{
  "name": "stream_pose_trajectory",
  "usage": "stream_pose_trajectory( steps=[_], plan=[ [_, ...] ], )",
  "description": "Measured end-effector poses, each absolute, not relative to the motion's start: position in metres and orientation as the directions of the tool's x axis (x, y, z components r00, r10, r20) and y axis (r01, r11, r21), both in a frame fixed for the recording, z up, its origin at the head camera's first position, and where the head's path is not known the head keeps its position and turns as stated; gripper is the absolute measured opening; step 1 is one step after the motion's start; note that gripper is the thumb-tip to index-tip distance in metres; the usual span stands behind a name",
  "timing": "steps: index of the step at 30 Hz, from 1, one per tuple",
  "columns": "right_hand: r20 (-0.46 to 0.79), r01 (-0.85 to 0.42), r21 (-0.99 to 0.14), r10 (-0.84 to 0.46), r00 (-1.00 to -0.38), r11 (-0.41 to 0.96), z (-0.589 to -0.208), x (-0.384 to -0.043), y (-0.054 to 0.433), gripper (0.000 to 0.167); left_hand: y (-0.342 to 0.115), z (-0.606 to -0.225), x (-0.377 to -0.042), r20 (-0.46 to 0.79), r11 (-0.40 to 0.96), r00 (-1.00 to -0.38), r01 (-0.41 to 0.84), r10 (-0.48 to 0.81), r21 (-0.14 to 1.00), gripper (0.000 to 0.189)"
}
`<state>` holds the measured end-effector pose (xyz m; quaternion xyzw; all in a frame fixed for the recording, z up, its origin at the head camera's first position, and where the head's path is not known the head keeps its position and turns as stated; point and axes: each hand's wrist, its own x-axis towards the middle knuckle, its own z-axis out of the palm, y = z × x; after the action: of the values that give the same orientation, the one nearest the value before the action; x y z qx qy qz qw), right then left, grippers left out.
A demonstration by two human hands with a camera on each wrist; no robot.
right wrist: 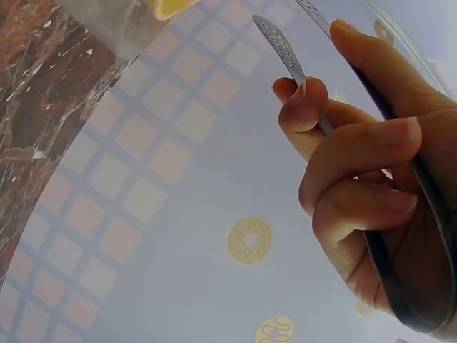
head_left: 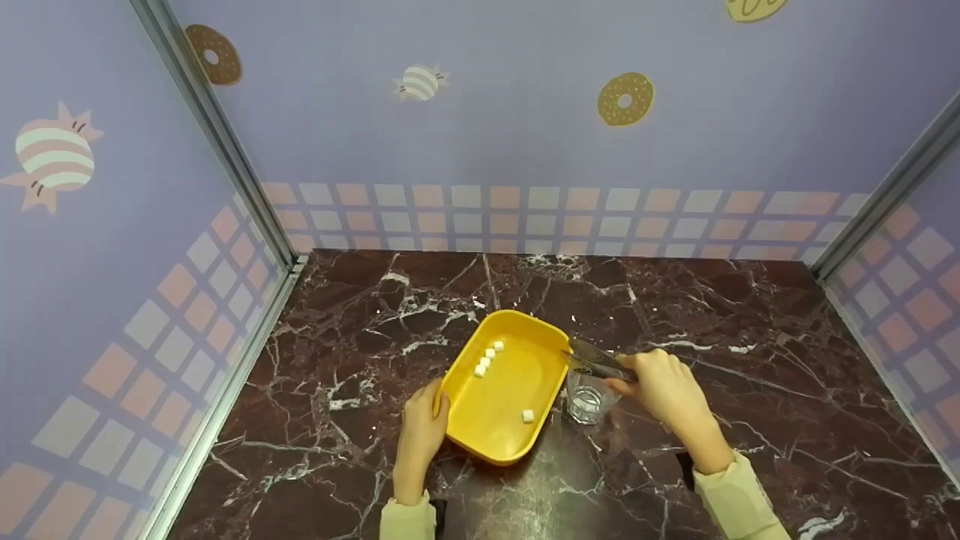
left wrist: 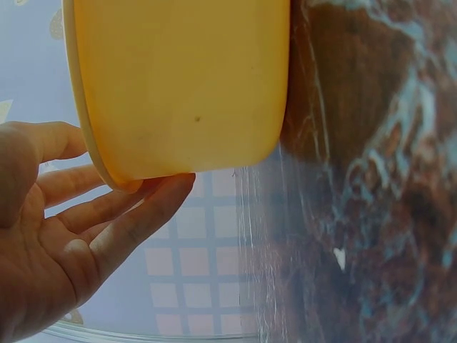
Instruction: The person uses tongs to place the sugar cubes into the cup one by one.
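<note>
My left hand (head_left: 421, 426) grips the near-left rim of a yellow rectangular tray (head_left: 506, 401), with its fingers against the outer wall (left wrist: 178, 143). Inside the tray, several small white cubes (head_left: 481, 370) line the left side, and one white cube (head_left: 528, 416) lies apart near the front right. In my right hand (head_left: 666, 386) are metal tongs (right wrist: 278, 46) with perforated tips. Their arms stand apart and no cube shows between them. The tips hover by the tray's right rim, above a clear glass (head_left: 586, 405). Whether the glass holds anything, I cannot tell.
Under everything is a dark red marbled tabletop (head_left: 315, 450). A purple back wall (head_left: 510, 135) with a checked band rises behind it, and side walls (head_left: 67, 262) with metal corner strips stand left and right.
</note>
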<state>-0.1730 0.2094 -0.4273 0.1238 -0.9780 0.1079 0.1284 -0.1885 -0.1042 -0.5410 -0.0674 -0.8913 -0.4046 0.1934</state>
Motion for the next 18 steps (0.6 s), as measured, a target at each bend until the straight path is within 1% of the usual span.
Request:
stream_pose_trajectory(
  steps=[3, 11, 18],
  plan=[
    [0.274, -0.288, -0.185, -0.232, -0.933, 0.939, -0.426, -0.176, 0.204, 0.016, -0.104, -0.541, -0.189, 0.409, 0.664, -0.912, 0.285, -0.034, 0.691, 0.027],
    [0.231, -0.315, -0.176, -0.272, -0.934, 0.933, -0.423, -0.185, 0.191, 0.019, -0.105, -0.542, -0.189, 0.406, 0.655, -0.913, 0.285, -0.035, 0.699, 0.027],
    [0.179, -0.346, -0.129, -0.321, -0.93, 0.93, -0.424, -0.193, 0.177, 0.018, -0.105, -0.543, -0.189, 0.407, 0.658, -0.913, 0.285, -0.036, 0.697, 0.027]
  ],
)
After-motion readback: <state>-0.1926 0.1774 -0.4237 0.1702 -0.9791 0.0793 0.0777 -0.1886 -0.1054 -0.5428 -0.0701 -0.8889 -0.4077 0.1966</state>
